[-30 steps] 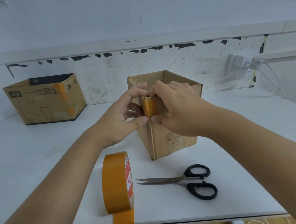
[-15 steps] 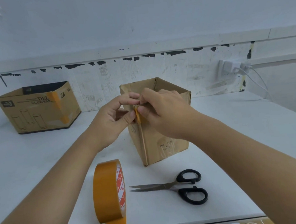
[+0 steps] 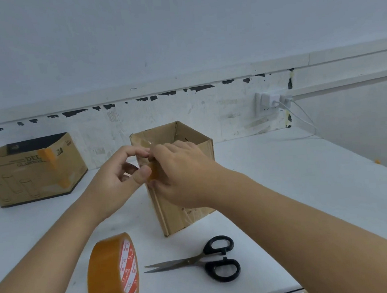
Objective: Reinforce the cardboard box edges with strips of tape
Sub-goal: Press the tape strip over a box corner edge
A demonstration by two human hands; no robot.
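Head view shows a short strip of tape (image 3: pixel 153 171) being worked onto the near vertical corner of the open cardboard box (image 3: pixel 192 215). The strip is pinched between the thumb of the left hand (image 3: pixel 112 179) and the fingers of the right hand (image 3: pixel 185 172); the left forefinger is curled over to meet the right fingertips just above the strip, at the box's top rim. The remaining left fingers are loosely curled behind the thumb, and nothing else is held by them. How much of the strip is already stuck down cannot be told, since most of it is hidden under the fingers.

The step in hand is judged to be the laying of one strip along the upper part of that corner. Below the fingers the corner seam is seen bare down to the table (image 3: pixel 283 197), so more taping appears to be left. The next move would call for the strip to be wrapped evenly over both faces and rubbed flat.

The strip's long axis is seen running roughly upright, in line with the corner edge, which points down towards the wearer. The tape roll (image 3: pixel 110 275) stands on edge below the left wrist, and the scissors (image 3: pixel 202 260) lie beneath the right forearm, blades pointing towards the roll.
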